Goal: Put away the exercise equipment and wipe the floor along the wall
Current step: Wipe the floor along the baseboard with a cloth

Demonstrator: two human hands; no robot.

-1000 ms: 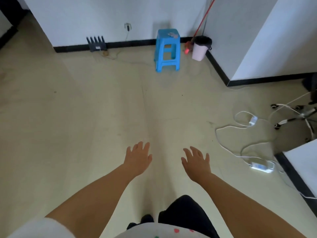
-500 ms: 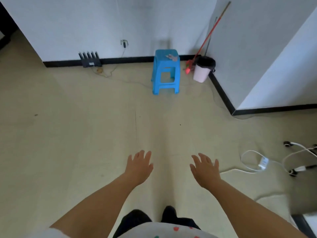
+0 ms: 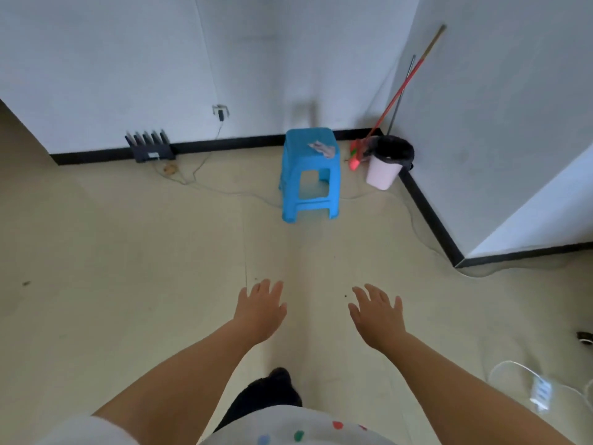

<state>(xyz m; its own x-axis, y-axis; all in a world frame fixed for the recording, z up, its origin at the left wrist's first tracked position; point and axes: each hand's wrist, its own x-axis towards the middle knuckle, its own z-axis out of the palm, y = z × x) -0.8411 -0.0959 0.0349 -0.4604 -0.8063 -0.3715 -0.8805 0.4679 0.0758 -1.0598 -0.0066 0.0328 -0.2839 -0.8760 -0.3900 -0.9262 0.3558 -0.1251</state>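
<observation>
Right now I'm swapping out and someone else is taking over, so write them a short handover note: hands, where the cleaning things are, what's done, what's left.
Left hand and right hand: both open, empty, held out over the beige floor.
A crumpled greyish cloth lies on the blue plastic stool by the back wall.
A red-handled mop leans in the corner beside the pink bin with a black liner.
No exercise equipment is in view.
Done: nothing that shows here.
Left: probably fetch the cloth or mop, then wipe along the black skirting board.
</observation>
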